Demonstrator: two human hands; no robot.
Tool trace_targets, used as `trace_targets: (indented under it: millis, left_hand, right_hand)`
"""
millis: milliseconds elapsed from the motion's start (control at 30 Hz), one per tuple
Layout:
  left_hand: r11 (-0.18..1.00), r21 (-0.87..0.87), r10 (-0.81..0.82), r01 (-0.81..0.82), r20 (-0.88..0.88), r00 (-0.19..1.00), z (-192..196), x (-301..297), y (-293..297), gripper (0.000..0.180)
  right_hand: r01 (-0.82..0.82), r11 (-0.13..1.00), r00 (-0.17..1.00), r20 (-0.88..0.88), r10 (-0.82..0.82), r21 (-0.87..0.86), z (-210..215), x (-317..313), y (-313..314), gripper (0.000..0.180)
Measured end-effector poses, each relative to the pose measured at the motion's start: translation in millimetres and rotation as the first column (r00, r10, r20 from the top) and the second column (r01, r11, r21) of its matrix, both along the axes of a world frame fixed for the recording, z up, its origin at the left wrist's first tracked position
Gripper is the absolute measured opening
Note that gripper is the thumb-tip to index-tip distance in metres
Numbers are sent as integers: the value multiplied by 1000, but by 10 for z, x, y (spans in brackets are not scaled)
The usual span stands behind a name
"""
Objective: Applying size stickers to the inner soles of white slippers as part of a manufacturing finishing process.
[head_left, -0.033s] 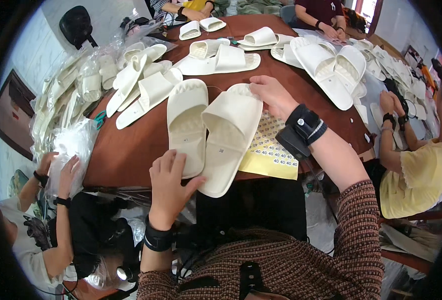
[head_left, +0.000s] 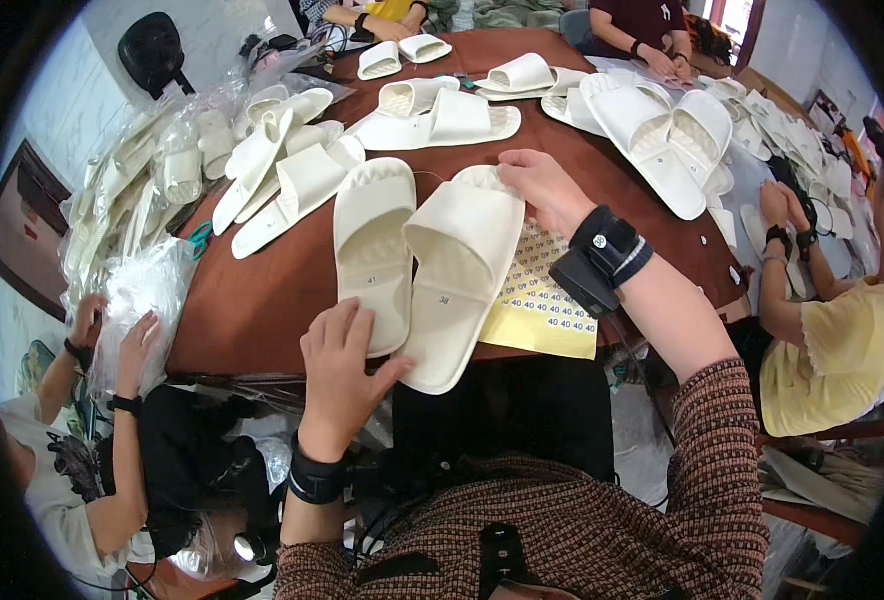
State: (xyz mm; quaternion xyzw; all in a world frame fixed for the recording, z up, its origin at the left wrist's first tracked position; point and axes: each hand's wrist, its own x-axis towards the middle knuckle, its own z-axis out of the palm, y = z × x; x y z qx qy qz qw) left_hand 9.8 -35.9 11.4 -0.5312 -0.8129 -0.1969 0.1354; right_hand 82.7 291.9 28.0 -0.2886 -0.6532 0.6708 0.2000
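Note:
Two cream open-toed slippers lie side by side before me, toes away from me. My right hand (head_left: 542, 188) pinches the toe edge of the right slipper (head_left: 452, 255). The left slipper (head_left: 377, 245) has my left hand (head_left: 340, 360) at its heel: its fingers rest spread on the sole, and the thumb reaches across to the right slipper's heel. Each insole carries a small dark printed mark, and the two differ. Beneath the right slipper's side, on the brown cloth (head_left: 262, 320), lies a yellow-backed sticker sheet (head_left: 537, 330).
More slippers (head_left: 652, 140) stand across the brown-covered table, with bagged ones (head_left: 152, 160) heaped at left. Teal-handled scissors (head_left: 199, 240) lie near them. A co-worker's hands (head_left: 132, 350) hold a clear plastic bag at lower left. Other people sit at the far side and the right.
My hands and both slippers have barely moved. At lower left, a co-worker's hand has shifted slightly upward along the plastic bag.

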Motion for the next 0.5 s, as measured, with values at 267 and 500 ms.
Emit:
trace_targets:
  millis: [267,500]
  left_hand:
    - [966,-18,-260,259,-60,964,-22,38,120,72]
    - [965,6,-258,262,-146,955,-92,96,376,70]
  right_hand:
    - [-157,987,985,-73,159,43,3,-274,292,30]
    - [99,627,987,-159,40,773,-76,-207,156,29]
